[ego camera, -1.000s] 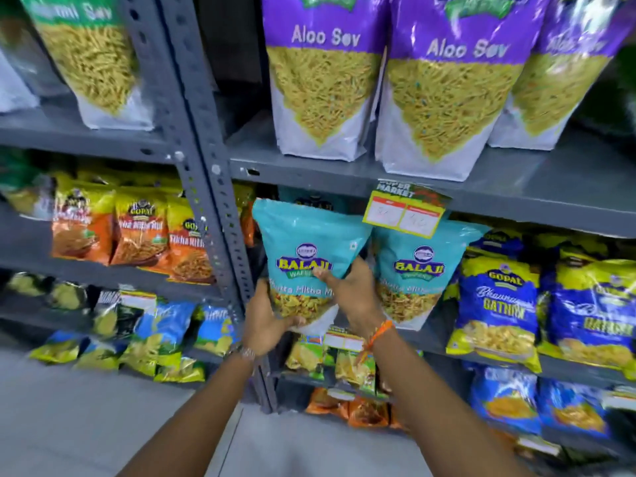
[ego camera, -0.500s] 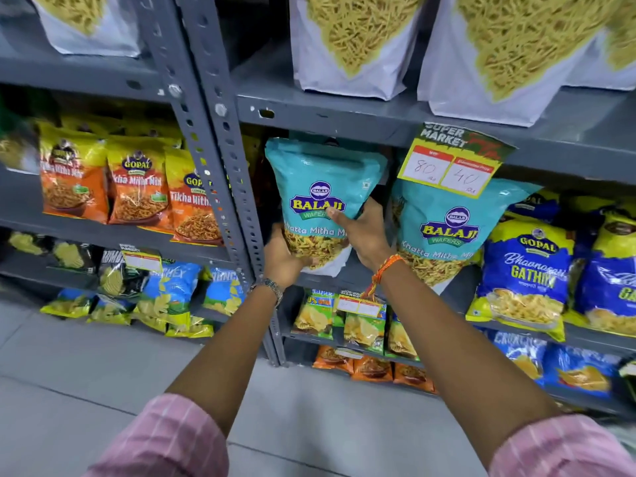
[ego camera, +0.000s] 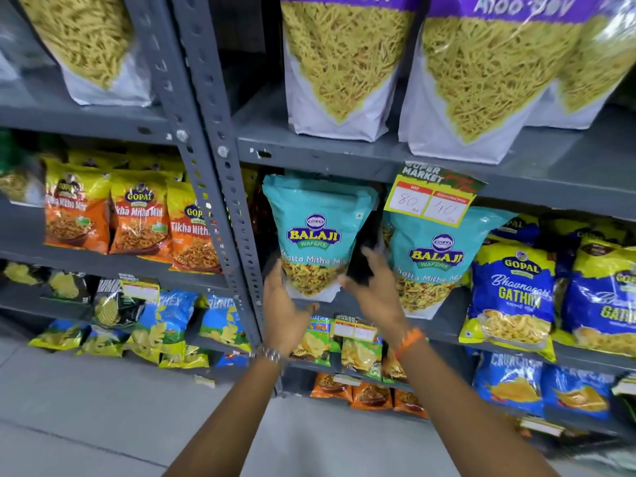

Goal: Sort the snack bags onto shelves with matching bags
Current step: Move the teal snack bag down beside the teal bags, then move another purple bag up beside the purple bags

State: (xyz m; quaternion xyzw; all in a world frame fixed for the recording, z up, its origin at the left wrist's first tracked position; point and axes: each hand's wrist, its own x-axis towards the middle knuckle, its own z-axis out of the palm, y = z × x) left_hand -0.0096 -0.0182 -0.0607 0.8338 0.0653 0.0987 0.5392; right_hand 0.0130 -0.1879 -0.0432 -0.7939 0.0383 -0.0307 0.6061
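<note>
The teal bag stands upright on the middle shelf, just left of its matching bag, so this placement looks done; both grips are released, left hand and right hand flanking its base, empty.

Grey metal shelf, right of the perforated upright: teal Balaji bag stands just beside the upright, 2nd teal Balaji bag next to it, then blue/yellow Gopal Gathiya bags farther from the upright.
</note>
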